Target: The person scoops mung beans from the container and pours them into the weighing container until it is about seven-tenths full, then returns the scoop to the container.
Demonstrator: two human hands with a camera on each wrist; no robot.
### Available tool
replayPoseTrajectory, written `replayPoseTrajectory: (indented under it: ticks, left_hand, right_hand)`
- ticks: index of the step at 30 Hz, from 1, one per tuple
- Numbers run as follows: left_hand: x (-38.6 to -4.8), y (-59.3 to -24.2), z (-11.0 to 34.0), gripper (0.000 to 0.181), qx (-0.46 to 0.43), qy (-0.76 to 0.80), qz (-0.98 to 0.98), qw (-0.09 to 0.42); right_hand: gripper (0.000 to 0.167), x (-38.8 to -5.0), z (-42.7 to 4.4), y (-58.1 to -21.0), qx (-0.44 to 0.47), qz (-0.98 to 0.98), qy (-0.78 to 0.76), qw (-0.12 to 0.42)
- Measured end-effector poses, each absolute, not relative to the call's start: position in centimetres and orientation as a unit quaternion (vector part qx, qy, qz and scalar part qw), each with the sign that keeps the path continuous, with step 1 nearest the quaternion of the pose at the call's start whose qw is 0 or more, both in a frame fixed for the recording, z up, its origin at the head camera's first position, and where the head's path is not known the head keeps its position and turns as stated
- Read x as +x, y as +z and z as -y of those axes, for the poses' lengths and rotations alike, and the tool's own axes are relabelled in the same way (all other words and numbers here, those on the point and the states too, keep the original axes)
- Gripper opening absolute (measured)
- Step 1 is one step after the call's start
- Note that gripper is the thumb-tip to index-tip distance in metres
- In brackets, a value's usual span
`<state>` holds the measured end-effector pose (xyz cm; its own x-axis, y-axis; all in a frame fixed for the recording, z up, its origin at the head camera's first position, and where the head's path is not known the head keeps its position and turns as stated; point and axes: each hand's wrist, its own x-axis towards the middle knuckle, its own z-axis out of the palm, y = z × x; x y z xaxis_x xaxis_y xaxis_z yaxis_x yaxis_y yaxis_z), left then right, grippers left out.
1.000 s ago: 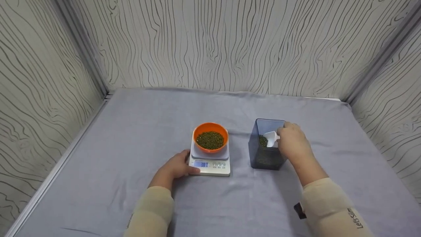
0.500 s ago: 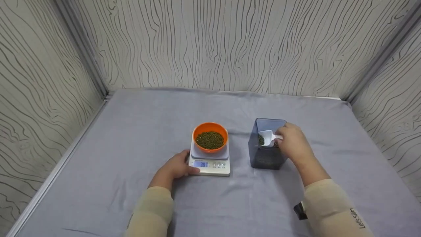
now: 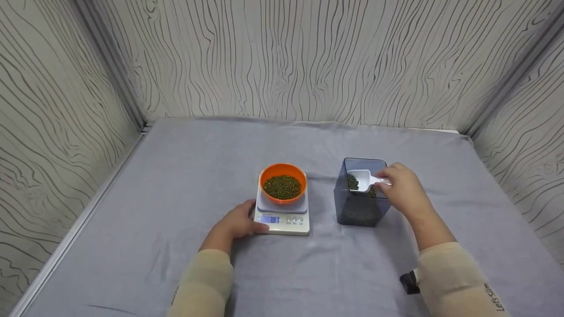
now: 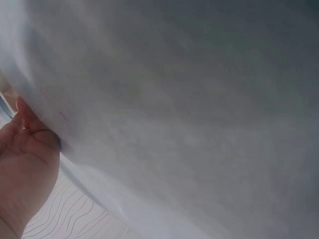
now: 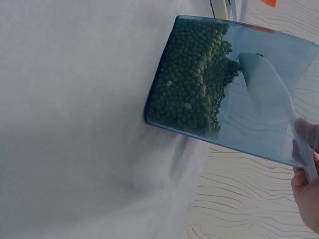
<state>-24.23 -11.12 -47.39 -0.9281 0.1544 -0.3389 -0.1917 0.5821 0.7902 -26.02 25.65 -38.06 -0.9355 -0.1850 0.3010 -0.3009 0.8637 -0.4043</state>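
Note:
My left hand (image 3: 238, 222) grips the left front corner of a white digital kitchen scale (image 3: 286, 228), thumb along its front beside the lit display. On the scale sits an orange bowl (image 3: 283, 201) holding green mung beans (image 3: 284, 187). To the right stands a tall, clear bluish container (image 3: 359, 213), partly filled with mung beans (image 5: 192, 74). My right hand (image 3: 405, 187) pinches the handle of a white scoop (image 3: 362, 179), whose head is inside the container's mouth with some beans in it. In the right wrist view, the scoop head (image 5: 269, 87) is above the bean pile.
A grey cloth (image 3: 189, 171) covers the table. Patterned panels (image 3: 282, 61) enclose the back and both sides, with grey metal posts (image 3: 108, 61) at the corners. A black piece (image 3: 410, 282) shows beside the right sleeve.
My right hand has moved slightly right and raised the scoop within the container, and more of the scoop now shows. The left hand stays on the scale.

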Motion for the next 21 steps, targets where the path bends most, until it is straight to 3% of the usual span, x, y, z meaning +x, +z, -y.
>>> replayPoseTrajectory:
  ticks: [21]
  left_hand:
    - [-24.1, -47.2, 11.0, 0.089, -0.017, 0.462, -0.866, 0.190]
  right_hand:
    - [0.018, -25.3, -29.3, -38.2, 0.143, 0.941, 0.293, 0.093]
